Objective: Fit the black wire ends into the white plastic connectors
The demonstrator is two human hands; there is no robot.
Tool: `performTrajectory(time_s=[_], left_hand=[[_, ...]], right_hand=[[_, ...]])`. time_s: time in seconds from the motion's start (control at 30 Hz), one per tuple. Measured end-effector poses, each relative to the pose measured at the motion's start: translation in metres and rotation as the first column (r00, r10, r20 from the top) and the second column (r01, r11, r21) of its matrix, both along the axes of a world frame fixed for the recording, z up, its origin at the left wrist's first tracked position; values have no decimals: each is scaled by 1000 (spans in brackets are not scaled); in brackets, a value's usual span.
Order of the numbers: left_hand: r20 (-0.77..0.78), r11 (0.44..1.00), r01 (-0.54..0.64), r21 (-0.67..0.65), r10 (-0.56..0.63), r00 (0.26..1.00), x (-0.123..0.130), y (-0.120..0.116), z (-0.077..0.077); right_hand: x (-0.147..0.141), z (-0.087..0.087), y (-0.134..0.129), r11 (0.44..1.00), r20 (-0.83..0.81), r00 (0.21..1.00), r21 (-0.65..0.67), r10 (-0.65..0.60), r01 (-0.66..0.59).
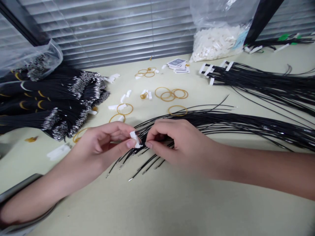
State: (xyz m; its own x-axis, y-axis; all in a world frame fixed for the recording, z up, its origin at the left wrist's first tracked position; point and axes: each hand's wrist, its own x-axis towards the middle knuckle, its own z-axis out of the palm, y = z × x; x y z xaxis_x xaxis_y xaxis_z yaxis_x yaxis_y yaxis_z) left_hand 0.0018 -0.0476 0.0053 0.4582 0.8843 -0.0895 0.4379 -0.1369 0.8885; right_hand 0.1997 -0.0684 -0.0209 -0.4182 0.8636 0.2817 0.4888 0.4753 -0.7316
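Observation:
My left hand (98, 147) pinches a small white connector (134, 138) between thumb and fingertips. Just to its right, my right hand (172, 139) has thumb and forefinger pressed together at the tip of a thin black wire, close against the connector. How far the wire end goes into the connector is too small to tell. Beneath and behind both hands lies a loose bundle of black wires (221, 121), its metal-tipped ends fanning out below my fingers.
Tied black wire bundles (49, 95) lie at left. Yellow rubber bands (171, 94), loose white connectors (59, 152) and cards (177, 63) lie on the table (157, 206). A bag of white connectors (216, 42) stands behind, near wires with white connectors (258, 78) at right.

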Motion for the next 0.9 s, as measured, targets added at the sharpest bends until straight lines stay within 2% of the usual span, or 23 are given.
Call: performTrajectory(time_s=[0.4,0.67,0.9], left_hand=[[-72,999,-17,49,20,997,-2,-1,-2],[-68,999,20,26,-18,998,0,-4,0],[-57,1000,11,21,-9,998,-3,-2,0]], right_hand=[[-1,0,1,999,46,999,41,13,-15],[1,0,2,995,-56,995,60,83,-79],[1,0,0,997,-86,993,21,82,-81]])
